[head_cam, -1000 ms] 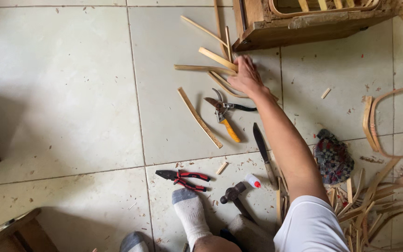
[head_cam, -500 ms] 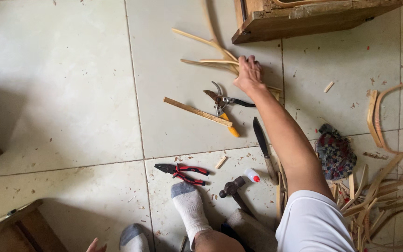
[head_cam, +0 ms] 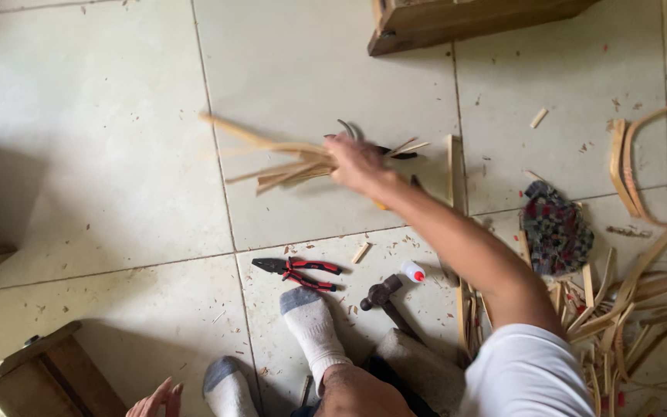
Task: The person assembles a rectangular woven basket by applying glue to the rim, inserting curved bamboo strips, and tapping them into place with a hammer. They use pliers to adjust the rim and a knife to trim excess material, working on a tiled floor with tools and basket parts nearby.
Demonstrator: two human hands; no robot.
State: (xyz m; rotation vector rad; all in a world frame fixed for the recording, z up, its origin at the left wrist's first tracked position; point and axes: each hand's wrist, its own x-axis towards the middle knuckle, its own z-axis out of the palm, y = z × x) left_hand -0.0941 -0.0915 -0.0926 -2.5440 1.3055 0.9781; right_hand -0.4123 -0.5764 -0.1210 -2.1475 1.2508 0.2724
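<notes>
Above the pale tiled floor [head_cam: 117, 116], just in front of your knees, the bundle of thin bamboo strips [head_cam: 279, 162] hangs in the air, clamped in your right hand [head_cam: 357, 164]. You hold it near one end, so the long ends fan out to your left and only short stubs poke past your knuckles; the strips are blurred. Your fingers are closed tight around them, likely to keep the loose slats together as one sheaf. Under that hand lie pruning shears [head_cam: 380, 150], mostly hidden by it. Nearer your socked foot [head_cam: 310, 328] rest red-handled pliers [head_cam: 299, 270], a hammer [head_cam: 384, 297] and a small white bottle with a red cap [head_cam: 412, 271], all within easy arm's reach. Your left hand [head_cam: 156, 400] shows only at the bottom edge, fingers loosely spread and holding nothing. A heap of offcut strips [head_cam: 627, 309] sits to your right beside a patterned cloth [head_cam: 556, 228].
</notes>
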